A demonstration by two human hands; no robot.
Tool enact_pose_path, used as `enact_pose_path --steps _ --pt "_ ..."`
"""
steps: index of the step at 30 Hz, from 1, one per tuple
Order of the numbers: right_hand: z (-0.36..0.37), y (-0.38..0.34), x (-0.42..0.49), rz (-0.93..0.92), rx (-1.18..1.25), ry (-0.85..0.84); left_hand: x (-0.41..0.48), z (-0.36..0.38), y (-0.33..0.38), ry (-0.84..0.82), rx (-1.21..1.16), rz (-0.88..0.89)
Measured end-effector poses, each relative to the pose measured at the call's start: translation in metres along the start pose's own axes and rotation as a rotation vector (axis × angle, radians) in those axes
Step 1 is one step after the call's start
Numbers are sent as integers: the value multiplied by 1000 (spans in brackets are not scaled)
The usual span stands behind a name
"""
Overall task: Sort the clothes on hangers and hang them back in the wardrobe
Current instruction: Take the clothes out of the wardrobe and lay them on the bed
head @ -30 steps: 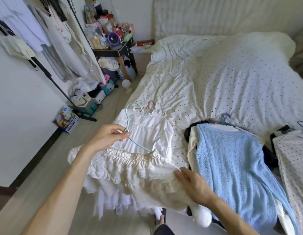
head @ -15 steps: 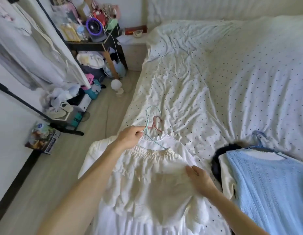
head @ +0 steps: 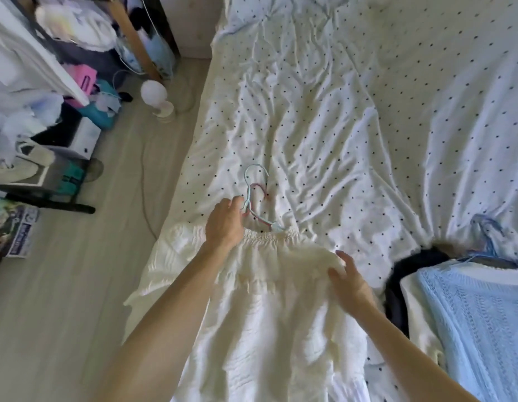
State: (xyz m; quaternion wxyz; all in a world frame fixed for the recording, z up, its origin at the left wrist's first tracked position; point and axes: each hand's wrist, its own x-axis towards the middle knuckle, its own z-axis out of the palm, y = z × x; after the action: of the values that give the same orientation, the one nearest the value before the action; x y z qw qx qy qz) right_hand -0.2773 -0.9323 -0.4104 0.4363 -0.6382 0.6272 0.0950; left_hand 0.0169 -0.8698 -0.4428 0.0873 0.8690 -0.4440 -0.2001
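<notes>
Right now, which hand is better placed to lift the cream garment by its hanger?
Left. The left hand grips the blue hanger at its neck, just below the hook. The right hand rests on the side of the cream garment, away from the hanger.

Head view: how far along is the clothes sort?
Done: nothing visibly rehung. In hand: left hand pinches the teal hanger atop the white ruffled garment; right hand rests on its edge. Left: that piece, the pink hanger beside it, and the blue knit top all lie on the bed.
</notes>
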Motion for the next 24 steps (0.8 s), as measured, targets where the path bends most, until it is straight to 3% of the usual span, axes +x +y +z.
enact_pose_path --steps 4,8,12,18,21,24 --pt "19 28 -4 -140 -306 -126 -18 50 -6 -18 143 12" --pt "34 66 -34 -196 -303 -175 -95 97 9 -122 91 -43" --pt "33 95 -71 -100 -300 -229 -188 122 20 -326 22 -196" --pt "1 138 -138 17 -291 -340 -244 84 36 -781 214 -219" --pt "-29 160 -174 26 -313 -345 -252 54 52 -888 228 -240" --pt "-61 186 -214 -1 -278 -272 -270 25 86 -891 234 -206"
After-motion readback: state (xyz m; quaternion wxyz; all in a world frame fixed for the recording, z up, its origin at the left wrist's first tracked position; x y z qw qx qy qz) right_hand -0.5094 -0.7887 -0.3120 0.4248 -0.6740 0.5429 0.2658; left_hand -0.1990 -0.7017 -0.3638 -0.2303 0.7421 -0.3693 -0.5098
